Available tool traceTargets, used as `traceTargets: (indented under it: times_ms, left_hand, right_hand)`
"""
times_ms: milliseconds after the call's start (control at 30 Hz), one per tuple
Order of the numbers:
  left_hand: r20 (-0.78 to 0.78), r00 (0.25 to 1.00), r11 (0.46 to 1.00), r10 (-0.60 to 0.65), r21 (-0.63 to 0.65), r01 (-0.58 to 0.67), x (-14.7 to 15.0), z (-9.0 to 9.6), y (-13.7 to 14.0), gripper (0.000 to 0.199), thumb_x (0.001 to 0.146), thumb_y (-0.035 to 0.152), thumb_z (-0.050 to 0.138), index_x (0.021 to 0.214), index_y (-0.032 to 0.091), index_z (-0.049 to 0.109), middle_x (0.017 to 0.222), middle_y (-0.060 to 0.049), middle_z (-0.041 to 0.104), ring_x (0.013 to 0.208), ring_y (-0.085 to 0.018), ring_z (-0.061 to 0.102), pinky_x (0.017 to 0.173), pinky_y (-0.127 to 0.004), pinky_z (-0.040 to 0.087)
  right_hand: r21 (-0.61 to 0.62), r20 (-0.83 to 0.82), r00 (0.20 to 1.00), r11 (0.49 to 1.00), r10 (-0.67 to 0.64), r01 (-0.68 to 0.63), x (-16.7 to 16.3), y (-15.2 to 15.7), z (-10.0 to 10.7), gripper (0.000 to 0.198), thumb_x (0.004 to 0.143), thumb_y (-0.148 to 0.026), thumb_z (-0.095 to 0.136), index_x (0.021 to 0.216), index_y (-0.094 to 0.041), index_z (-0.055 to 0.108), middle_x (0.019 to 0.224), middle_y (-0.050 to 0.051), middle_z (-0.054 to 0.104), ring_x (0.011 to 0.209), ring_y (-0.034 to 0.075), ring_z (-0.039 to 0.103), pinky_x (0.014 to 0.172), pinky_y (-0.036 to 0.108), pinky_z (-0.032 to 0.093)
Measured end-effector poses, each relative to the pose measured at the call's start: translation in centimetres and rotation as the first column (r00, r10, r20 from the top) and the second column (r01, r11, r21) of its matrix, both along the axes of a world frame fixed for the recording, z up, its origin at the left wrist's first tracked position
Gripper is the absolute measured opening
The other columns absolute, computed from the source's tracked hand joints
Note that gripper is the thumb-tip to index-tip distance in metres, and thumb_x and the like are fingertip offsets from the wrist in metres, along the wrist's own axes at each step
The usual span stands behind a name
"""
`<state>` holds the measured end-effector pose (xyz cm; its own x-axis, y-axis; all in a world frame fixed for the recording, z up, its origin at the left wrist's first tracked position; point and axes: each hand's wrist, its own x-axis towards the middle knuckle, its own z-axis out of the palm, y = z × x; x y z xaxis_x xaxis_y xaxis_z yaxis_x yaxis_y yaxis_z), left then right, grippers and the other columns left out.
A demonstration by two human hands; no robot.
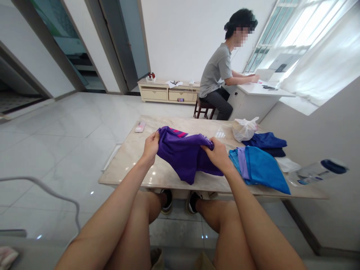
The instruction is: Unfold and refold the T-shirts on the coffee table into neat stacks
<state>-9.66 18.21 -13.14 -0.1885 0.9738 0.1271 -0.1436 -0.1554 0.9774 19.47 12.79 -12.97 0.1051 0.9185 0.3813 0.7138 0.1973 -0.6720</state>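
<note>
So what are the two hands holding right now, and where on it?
Both grip the purple cloth garment with pink stripes by its upper edge: the left hand pinches the left end, the right hand the right end, the rest draped on the marble table.

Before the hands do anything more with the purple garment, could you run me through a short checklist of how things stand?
1. Left hand grips the purple garment at its left edge: ok.
2. Right hand grips the garment's right edge: ok.
3. Garment rests on the marble table, its lower part draping toward the near edge: ok.
4. Bare tabletop to the left of the garment for spreading it out: ok.
5. Blue folded clothes lie apart from the garment, though close beside the right hand: ok.
6. Whether the garment is right side out: cannot tell.
</note>
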Motion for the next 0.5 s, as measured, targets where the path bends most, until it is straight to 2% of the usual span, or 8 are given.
traceTargets:
  times_ms: [100, 200, 300, 367, 433, 500]
  left_hand:
    - [-0.177, 0.984, 0.999, 0.031, -0.018, -0.035, -0.2, -0.8, 0.1, 0.031, 0.098, 0.045, 0.069, 0.085, 0.018, 0.077, 0.081, -0.002, 0.073, 0.084, -0.019, 0.064, 0.08, -0.027, 0.049]
    - [-0.224, 0.974, 0.999, 0.041, -0.024, -0.048, 0.1, -1.2, 0.2, 0.031, 0.099, 0.042, 0.067, 0.081, 0.018, 0.075, 0.077, -0.001, 0.069, 0.078, -0.018, 0.059, 0.075, -0.027, 0.044]
    - [-0.297, 0.954, 0.998, 0.049, -0.026, -0.059, 0.5, -1.3, 0.3, 0.034, 0.101, 0.037, 0.063, 0.074, 0.019, 0.07, 0.074, -0.001, 0.066, 0.075, -0.018, 0.056, 0.074, -0.028, 0.042]
    - [-0.327, 0.944, 0.999, 0.043, -0.017, -0.051, 0.8, -1.2, 0.3, 0.035, 0.103, 0.034, 0.061, 0.073, 0.019, 0.069, 0.074, -0.001, 0.066, 0.076, -0.018, 0.057, 0.075, -0.028, 0.042]
    - [-0.329, 0.944, 0.999, 0.026, -0.009, -0.031, 1.1, -1.2, 0.3, 0.035, 0.104, 0.034, 0.06, 0.074, 0.019, 0.069, 0.075, -0.001, 0.067, 0.077, -0.018, 0.057, 0.075, -0.028, 0.042]
    - [-0.315, 0.949, 1.0, -0.008, -0.021, 0.002, 1.4, -1.1, 0.2, 0.037, 0.105, 0.038, 0.061, 0.073, 0.019, 0.068, 0.073, 0.0, 0.065, 0.074, -0.018, 0.056, 0.072, -0.028, 0.04]
  right_hand:
    - [-0.018, -0.012, 0.999, 0.999, 0.035, -0.035, 0.0, 0.1, -0.1, 0.009, 0.084, -0.029, 0.065, 0.088, -0.022, 0.062, 0.084, 0.003, 0.072, 0.081, 0.022, 0.063, 0.077, 0.03, 0.044]
    - [-0.044, 0.031, 0.995, 0.995, 0.095, -0.094, 0.1, 0.1, -0.4, 0.004, 0.08, -0.02, 0.058, 0.083, -0.022, 0.06, 0.082, 0.002, 0.07, 0.079, 0.02, 0.062, 0.076, 0.029, 0.042]
    - [-0.142, 0.072, 0.981, 0.975, 0.182, -0.17, 0.2, -0.3, -0.6, 0.005, 0.077, -0.017, 0.059, 0.081, -0.021, 0.06, 0.08, 0.001, 0.07, 0.078, 0.018, 0.06, 0.074, 0.028, 0.042]
    - [-0.264, 0.04, 0.951, 0.921, 0.307, -0.286, 0.0, -0.7, -0.5, 0.007, 0.079, -0.022, 0.068, 0.082, -0.02, 0.063, 0.085, 0.002, 0.072, 0.08, 0.018, 0.062, 0.075, 0.027, 0.044]
    - [-0.408, -0.049, 0.896, 0.809, 0.442, -0.422, -0.4, -1.2, -0.3, 0.018, 0.082, -0.034, 0.078, 0.088, -0.019, 0.069, 0.09, 0.003, 0.076, 0.082, 0.018, 0.065, 0.075, 0.027, 0.047]
    - [-0.52, -0.101, 0.855, 0.706, 0.508, -0.481, -0.9, -1.5, 0.1, 0.028, 0.089, -0.046, 0.079, 0.094, -0.019, 0.075, 0.085, 0.003, 0.077, 0.077, 0.018, 0.067, 0.072, 0.027, 0.048]
